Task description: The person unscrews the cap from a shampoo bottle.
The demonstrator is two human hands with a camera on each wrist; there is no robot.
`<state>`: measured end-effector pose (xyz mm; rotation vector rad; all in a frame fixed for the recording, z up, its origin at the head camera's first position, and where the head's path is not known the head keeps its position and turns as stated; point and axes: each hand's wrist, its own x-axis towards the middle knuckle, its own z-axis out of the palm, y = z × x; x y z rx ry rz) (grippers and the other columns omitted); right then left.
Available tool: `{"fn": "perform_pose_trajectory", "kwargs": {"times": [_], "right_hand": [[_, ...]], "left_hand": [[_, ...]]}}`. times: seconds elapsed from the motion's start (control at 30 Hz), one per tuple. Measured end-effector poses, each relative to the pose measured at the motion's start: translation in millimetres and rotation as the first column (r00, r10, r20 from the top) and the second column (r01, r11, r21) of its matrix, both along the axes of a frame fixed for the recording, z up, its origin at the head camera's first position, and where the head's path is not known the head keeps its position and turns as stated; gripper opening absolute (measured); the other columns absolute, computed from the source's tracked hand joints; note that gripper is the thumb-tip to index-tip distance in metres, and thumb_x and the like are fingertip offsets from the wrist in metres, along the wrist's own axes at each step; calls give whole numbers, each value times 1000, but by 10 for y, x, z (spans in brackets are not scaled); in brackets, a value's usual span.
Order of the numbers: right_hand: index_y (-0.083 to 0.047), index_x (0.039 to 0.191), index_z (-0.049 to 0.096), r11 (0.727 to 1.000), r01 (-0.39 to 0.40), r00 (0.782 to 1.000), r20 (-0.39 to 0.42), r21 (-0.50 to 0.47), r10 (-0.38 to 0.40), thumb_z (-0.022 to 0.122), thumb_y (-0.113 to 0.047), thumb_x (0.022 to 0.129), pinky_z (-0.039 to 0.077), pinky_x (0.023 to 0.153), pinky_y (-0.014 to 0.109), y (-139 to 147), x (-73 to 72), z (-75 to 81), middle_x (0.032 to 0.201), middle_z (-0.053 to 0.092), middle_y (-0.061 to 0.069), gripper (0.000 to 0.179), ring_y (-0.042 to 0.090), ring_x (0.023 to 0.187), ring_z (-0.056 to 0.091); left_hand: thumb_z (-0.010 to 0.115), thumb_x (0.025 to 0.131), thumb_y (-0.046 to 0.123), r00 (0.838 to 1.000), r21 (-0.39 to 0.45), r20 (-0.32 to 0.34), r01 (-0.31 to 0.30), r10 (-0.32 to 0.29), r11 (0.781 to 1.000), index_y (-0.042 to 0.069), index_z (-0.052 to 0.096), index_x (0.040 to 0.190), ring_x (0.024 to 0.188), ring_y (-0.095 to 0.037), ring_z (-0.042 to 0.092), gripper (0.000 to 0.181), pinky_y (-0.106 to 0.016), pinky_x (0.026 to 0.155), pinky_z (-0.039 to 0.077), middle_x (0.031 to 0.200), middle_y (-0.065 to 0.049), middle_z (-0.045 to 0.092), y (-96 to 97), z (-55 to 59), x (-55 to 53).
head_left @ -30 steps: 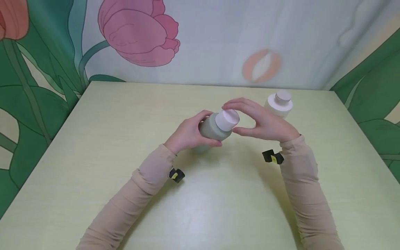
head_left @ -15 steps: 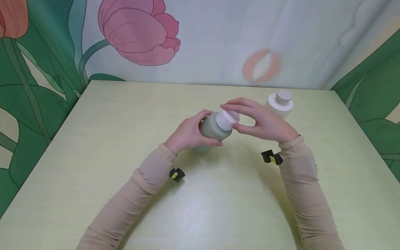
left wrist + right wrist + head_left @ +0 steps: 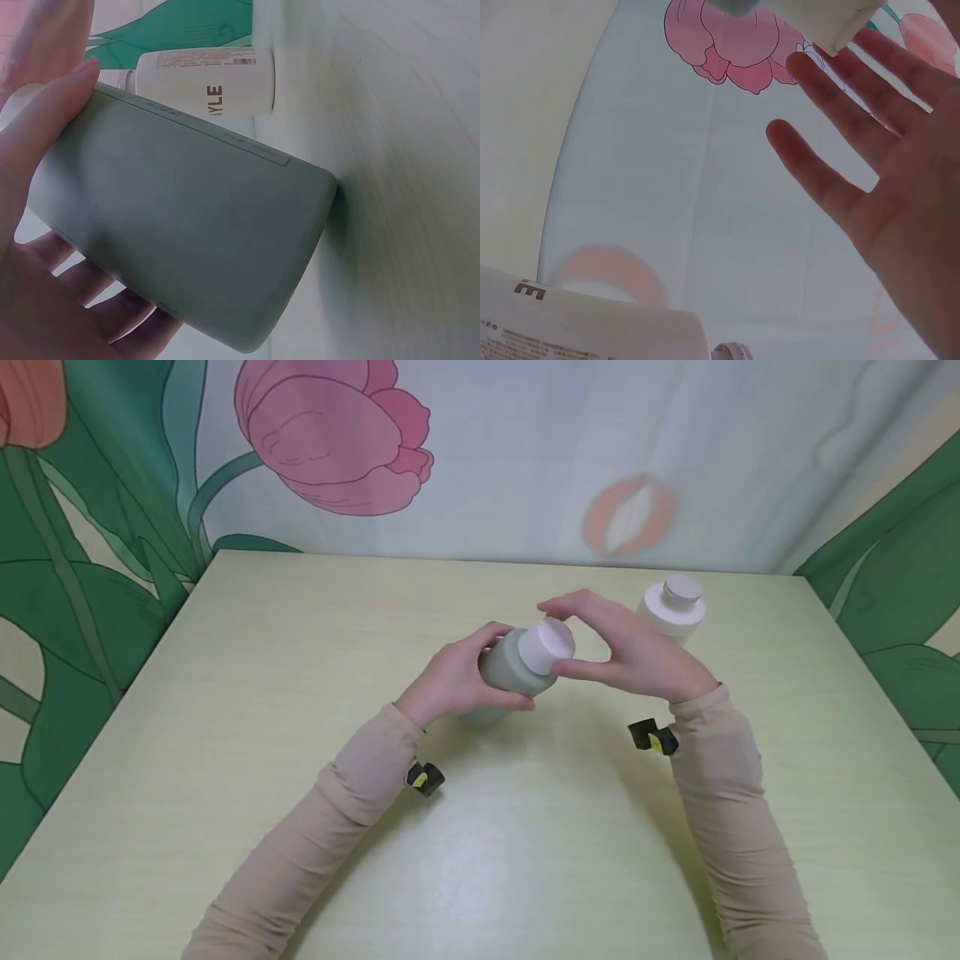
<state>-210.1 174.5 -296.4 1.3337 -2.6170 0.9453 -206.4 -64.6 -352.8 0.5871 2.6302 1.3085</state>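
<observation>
One table (image 3: 465,877) — two bottles (image 3: 510,668) (image 3: 670,615), left hand (image 3: 459,681) gripping one.

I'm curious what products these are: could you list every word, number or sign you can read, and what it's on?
"AYLE": on the white bottle, left wrist view; its start may be hidden.
"E": on the white bottle, right wrist view.
White bottle's fine print and barcode: too small to read.
Faint lettering on the grey-green bottle: too blurred to read.
Yellow patches on black wrist devices: any marks too small.
</observation>
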Motion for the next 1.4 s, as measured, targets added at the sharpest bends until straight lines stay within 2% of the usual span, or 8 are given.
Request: {"fn": "perform_pose_trajectory", "kwargs": {"times": [0.2,0.33,0.63,0.73,0.9,1.03,1.2,1.4], "right_hand": [[-14,137,51,998,-52,998,-41,22,53,69,-9,88,38,109,37,12,11,23,138,52,3,52,19,130,47],[-13,141,47,1000,-23,1000,-16,19,23,71,-14,88,36,111,39,1,15,32,142,49,2,59,19,134,44],[-13,125,58,999,51,998,-24,-3,-51,75,-18,85,45,95,26,6,-10,22,114,61,-3,44,11,108,55],[-15,128,58,1000,28,999,-27,8,-28,74,-16,86,44,96,24,18,5,22,119,60,-4,45,10,112,54],[-14,137,51,1000,13,1000,-20,12,-12,72,-13,86,42,104,35,21,25,39,134,54,0,55,16,123,51],[-14,138,49,997,79,997,5,14,-79,73,-19,86,47,94,34,6,36,51,134,55,0,58,15,117,54],[-14,128,56,994,109,994,-20,25,-109,73,-22,87,49,84,25,5,45,41,115,61,-5,45,9,105,57],[-14,132,56,999,41,999,-36,30,-40,71,-13,87,44,99,29,14,52,35,126,59,-3,47,12,119,53]], "left_hand": [[89,64,40,1000,-3,0,-2,2,1000,30,48,132,110,-20,59,79,-40,95,47,123,2,61,-4,-3,-6],[89,65,40,1000,-5,-6,-2,2,1000,29,48,132,110,-20,59,79,-41,95,47,123,1,62,-8,-8,-9],[88,65,40,1000,-5,-4,4,-4,1000,29,48,133,110,-21,59,79,-41,94,47,124,1,61,-8,-10,-9],[88,65,41,1000,-4,0,3,-3,1000,29,48,132,110,-21,59,79,-41,94,47,124,1,61,-8,-12,-7],[89,65,40,1000,-8,-7,2,-2,1000,29,48,132,110,-21,59,79,-41,95,47,124,1,61,-5,-12,-5],[88,65,39,1000,-10,-18,9,-9,1000,27,48,133,109,-21,59,80,-41,94,48,124,0,61,11,-8,-2],[88,65,39,1000,-9,-16,11,-11,1000,27,48,132,109,-21,59,79,-40,94,48,124,0,62,24,-6,0],[89,65,40,1000,-9,-12,5,-5,1000,28,49,131,109,-21,59,78,-40,94,47,124,0,62,10,-9,5]]}}
